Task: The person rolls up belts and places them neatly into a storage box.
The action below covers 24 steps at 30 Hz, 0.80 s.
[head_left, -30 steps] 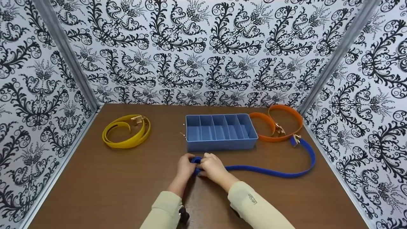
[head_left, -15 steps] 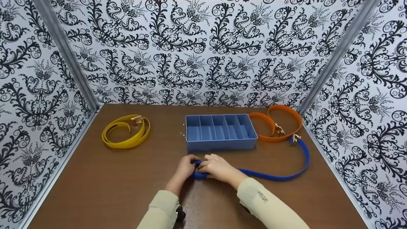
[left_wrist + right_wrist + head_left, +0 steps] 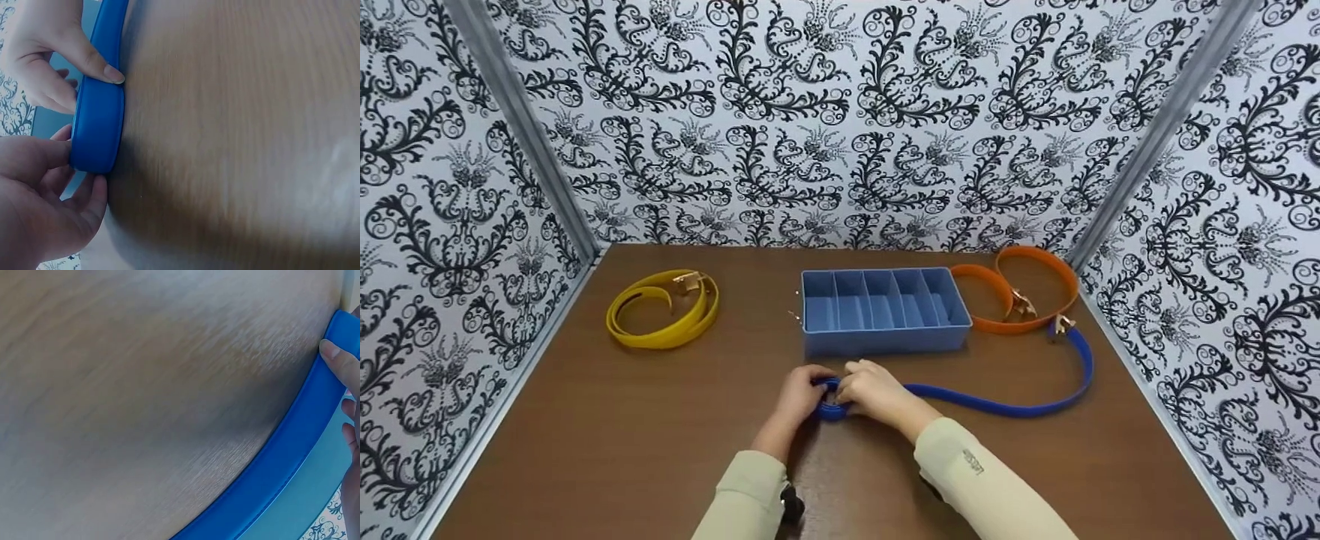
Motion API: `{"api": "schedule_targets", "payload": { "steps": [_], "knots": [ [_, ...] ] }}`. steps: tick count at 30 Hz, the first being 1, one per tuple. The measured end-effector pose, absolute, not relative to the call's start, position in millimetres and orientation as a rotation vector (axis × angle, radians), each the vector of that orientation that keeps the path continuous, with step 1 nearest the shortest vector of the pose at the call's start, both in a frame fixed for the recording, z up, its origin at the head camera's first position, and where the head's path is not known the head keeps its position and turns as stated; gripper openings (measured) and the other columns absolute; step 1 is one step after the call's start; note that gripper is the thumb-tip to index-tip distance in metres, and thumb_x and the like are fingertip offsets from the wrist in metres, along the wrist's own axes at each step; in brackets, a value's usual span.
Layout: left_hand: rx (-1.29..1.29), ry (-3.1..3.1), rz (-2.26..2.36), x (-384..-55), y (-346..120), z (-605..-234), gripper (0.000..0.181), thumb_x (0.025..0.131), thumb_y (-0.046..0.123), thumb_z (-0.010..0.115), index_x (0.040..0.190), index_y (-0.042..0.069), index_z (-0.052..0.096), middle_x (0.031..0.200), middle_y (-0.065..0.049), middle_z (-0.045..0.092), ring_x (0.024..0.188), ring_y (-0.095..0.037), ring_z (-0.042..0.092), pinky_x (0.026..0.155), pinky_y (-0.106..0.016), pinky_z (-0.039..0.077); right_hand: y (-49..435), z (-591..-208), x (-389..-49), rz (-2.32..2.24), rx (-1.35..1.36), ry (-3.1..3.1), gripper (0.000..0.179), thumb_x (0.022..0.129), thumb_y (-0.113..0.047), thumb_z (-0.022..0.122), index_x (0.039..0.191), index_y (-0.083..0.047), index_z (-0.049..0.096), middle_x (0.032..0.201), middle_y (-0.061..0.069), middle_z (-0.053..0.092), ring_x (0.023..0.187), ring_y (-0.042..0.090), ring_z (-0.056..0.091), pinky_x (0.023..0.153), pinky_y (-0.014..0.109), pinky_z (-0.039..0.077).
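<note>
A blue belt (image 3: 1012, 409) stands on edge on the table, one end rolled into a small coil and the rest trailing right to its gold buckle (image 3: 1063, 325). My left hand (image 3: 797, 396) holds the coil's left side, fingertips and thumb at its edges in the left wrist view. From the right, my right hand (image 3: 879, 395) pinches the band; its thumb (image 3: 332, 351) lies against the outer face in the right wrist view. Its other fingers reach inside the coil and are partly hidden.
Just beyond my hands is a blue-grey box (image 3: 885, 341) with several compartments. An orange belt (image 3: 1039, 327) lies loosely looped right of it, close to the blue belt's buckle. Farther left sits a coiled yellow belt (image 3: 660, 339). Patterned walls enclose the brown table (image 3: 607, 450).
The belt's rolled end looks larger between my hands. My right hand has shifted slightly right, and the trailing band's curve has drawn in leftward. The box and other belts stay put.
</note>
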<state>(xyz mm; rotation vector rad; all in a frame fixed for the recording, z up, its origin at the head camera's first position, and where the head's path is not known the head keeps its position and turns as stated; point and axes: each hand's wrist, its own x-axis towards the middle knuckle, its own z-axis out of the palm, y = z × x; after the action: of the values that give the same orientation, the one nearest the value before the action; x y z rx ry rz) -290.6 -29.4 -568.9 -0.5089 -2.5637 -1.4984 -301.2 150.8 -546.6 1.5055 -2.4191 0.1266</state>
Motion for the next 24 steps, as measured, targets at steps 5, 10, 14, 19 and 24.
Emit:
{"api": "schedule_targets", "payload": {
  "steps": [5,10,14,19,24],
  "knots": [
    [-0.351,-2.536,-1.619,-287,-27,-571,0.028,0.076,-0.016,0.062,0.103,-0.009,0.069,0.100,-0.021,0.069,0.096,-0.037,0.063,0.084,-0.046,0.051,147,-547,-299,0.109,1.444,-2.455,0.024,0.066,-0.026,0.086,0.089,-0.023,0.081,0.084,-0.012,0.072,0.070,0.014,0.044,0.062,0.028,0.034],
    [-0.116,-2.514,-1.681,-282,-21,-572,0.034,0.072,-0.010,0.067,0.106,-0.012,0.061,0.099,-0.024,0.065,0.095,-0.037,0.061,0.082,-0.045,0.051,141,-548,-295,0.088,1.367,-2.528,0.020,0.067,-0.024,0.086,0.086,-0.021,0.080,0.076,-0.010,0.069,0.069,0.014,0.043,0.067,0.034,0.041],
    [-0.021,-2.531,-1.643,-282,-19,-568,0.032,0.072,-0.008,0.069,0.103,-0.010,0.059,0.094,-0.021,0.064,0.091,-0.036,0.062,0.081,-0.044,0.051,139,-549,-296,0.080,1.333,-2.538,0.020,0.067,-0.024,0.085,0.086,-0.019,0.080,0.073,-0.008,0.067,0.069,0.016,0.043,0.065,0.033,0.039],
    [0.010,-2.613,-1.541,-282,-20,-563,0.024,0.072,-0.008,0.068,0.095,-0.006,0.064,0.089,-0.016,0.065,0.086,-0.031,0.062,0.078,-0.042,0.052,140,-548,-297,0.079,1.346,-2.517,0.022,0.069,-0.029,0.085,0.088,-0.022,0.080,0.073,-0.009,0.067,0.071,0.016,0.043,0.062,0.029,0.033],
    [-0.105,-2.697,-1.414,-285,-24,-561,0.023,0.071,-0.009,0.065,0.093,-0.003,0.069,0.090,-0.014,0.069,0.086,-0.030,0.064,0.077,-0.041,0.052,144,-550,-298,0.073,1.399,-2.461,0.028,0.071,-0.035,0.084,0.095,-0.023,0.079,0.094,-0.009,0.070,0.086,0.016,0.051,0.073,0.032,0.041]
  ]
}}
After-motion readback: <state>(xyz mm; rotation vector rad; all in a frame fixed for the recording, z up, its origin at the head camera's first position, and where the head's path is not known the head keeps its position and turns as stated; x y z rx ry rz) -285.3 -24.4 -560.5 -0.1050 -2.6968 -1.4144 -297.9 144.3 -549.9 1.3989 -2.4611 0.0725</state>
